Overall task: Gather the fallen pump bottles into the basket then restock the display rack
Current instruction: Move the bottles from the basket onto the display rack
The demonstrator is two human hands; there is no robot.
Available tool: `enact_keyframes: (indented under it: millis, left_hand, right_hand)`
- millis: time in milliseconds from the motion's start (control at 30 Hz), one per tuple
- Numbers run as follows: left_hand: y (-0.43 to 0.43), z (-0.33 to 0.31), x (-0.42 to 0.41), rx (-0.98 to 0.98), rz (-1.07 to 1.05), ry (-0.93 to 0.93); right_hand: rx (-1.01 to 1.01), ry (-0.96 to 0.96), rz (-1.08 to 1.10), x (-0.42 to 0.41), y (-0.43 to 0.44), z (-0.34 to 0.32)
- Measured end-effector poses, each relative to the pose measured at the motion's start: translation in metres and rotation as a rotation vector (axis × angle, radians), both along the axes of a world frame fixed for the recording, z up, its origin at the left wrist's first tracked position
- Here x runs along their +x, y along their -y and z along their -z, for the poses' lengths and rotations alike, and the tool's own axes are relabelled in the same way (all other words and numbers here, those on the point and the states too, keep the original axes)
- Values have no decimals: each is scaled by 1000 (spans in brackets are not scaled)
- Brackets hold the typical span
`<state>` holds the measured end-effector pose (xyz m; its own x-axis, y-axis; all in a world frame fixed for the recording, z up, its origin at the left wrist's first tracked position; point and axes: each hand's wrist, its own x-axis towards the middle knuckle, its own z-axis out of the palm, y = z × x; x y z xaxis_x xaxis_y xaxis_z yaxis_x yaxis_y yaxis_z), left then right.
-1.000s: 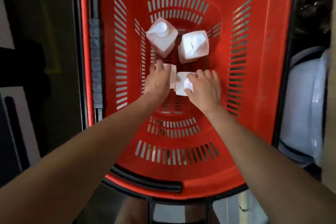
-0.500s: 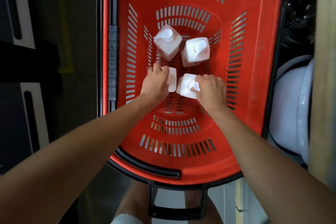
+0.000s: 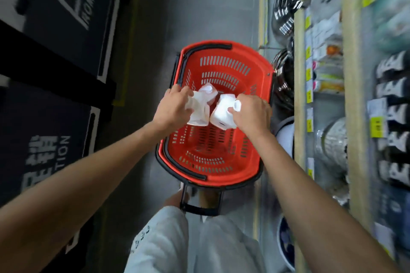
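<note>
1. Above the basket (image 3: 244, 173) my left hand (image 3: 175, 106) and right hand (image 3: 250, 113) grip the left bottle (image 3: 199, 113) and right bottle (image 3: 221, 115), which touch: no way between.
2. Basket's near half lies free below my wrists.
3. Right: rack (image 3: 299, 95) stands just beside the basket rim.
4. Left: floor (image 3: 144, 51) strip, then dark panels (image 3: 55, 51).
5. Far: open floor.

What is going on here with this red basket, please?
A person stands over a red plastic shopping basket on the floor. The left hand grips one white square pump bottle, and the right hand grips a second white pump bottle near its pump. Both seem raised from the basket bottom. The wooden display rack stands at the right.
</note>
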<state>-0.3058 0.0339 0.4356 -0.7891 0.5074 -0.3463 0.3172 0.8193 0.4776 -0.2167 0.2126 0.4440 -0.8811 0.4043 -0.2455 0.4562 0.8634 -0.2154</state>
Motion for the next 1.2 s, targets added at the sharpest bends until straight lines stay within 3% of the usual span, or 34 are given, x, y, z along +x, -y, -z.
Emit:
enact_keyframes:
  millis: [300,633,933,1200]
  left_hand:
    - [77,-182,37,50,-185,-212]
    - [213,-314,85,42,-487,-425]
    - [353,-399,122,34,-737,-664]
    - [472,-438,110,-81,-652,-708]
  right_hand:
    - [-29,-78,-167,3,52,-175]
    - [-66,-251,-524,-4,171,-291]
    - [-100,-421,-813,-28,317,-372]
    - [-105,-505,-945,-61,439,-415]
